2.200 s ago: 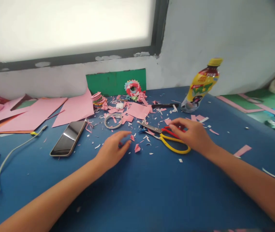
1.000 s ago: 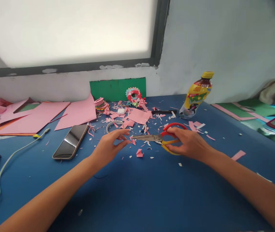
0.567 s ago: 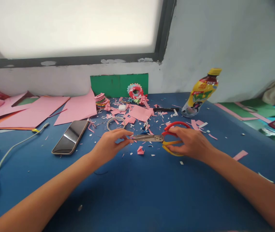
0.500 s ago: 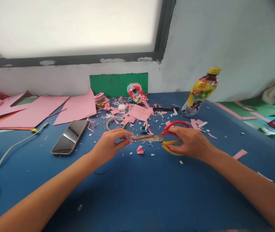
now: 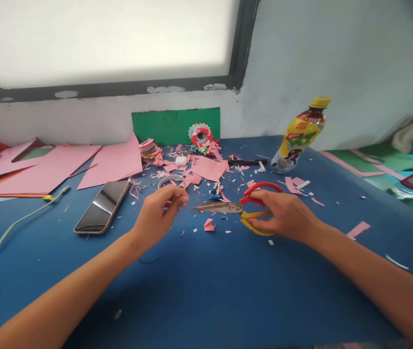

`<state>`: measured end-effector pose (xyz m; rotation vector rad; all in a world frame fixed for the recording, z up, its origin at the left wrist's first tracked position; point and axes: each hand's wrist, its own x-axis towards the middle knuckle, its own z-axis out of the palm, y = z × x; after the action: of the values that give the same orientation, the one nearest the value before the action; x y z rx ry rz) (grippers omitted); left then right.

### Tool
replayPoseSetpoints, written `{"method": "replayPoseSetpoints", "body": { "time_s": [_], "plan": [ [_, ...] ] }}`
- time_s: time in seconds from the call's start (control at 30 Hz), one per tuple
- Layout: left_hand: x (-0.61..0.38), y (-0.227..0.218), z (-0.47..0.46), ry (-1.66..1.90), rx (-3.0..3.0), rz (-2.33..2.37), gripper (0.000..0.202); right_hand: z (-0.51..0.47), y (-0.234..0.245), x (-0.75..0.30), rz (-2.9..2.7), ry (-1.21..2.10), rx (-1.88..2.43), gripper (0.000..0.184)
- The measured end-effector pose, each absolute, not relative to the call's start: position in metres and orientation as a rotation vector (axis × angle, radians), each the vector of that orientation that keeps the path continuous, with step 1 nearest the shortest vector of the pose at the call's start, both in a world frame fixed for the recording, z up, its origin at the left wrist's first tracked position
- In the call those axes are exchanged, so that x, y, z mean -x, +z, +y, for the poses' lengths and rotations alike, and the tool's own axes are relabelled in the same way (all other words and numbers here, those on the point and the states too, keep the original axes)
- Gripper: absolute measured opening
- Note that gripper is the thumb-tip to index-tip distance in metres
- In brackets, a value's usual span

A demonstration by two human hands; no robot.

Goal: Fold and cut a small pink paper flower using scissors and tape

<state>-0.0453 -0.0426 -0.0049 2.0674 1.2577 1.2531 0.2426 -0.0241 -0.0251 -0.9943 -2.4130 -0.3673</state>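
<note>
My right hand (image 5: 288, 211) grips a pair of scissors (image 5: 221, 207) by its handle, one loop red and the other yellow. The metal blades point left, almost closed, above the blue table. Just left of the blade tips is my left hand (image 5: 160, 206), thumb and fingers pinched together. Whatever lies in that pinch is too small and hidden to name. Behind the left hand lies a roll of tape (image 5: 172, 179), partly covered by the fingers. A small folded pink paper piece (image 5: 209, 225) rests on the table below the blades.
Pink paper sheets (image 5: 46, 169) and a phone (image 5: 101, 207) lie left, beside a white cable (image 5: 10, 237). Paper scraps surround a pink sheet (image 5: 209, 168) and a black pen (image 5: 248, 162). A paper ring (image 5: 201, 134) sits behind. A yellow-capped bottle (image 5: 298, 138) leans at right.
My left hand has drawn back leftward from the scissors' tips, its fingers curling in more. The scissors stay in my right hand. The whole view has shifted slightly.
</note>
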Motion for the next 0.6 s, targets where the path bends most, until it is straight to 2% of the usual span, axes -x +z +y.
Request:
{"method": "replayPoseSetpoints", "body": {
  "time_s": [0.5,0.6],
  "plan": [
    [0.047,-0.001,-0.031,1.225,-1.362,1.327,0.022,-0.021,-0.025,-0.247,-2.401,-0.408,0.978,0.038],
    [0.047,-0.003,-0.029,1.232,-1.336,1.319,0.019,-0.019,-0.026,-0.249,-2.379,-0.369,0.996,0.037]
  ]
}}
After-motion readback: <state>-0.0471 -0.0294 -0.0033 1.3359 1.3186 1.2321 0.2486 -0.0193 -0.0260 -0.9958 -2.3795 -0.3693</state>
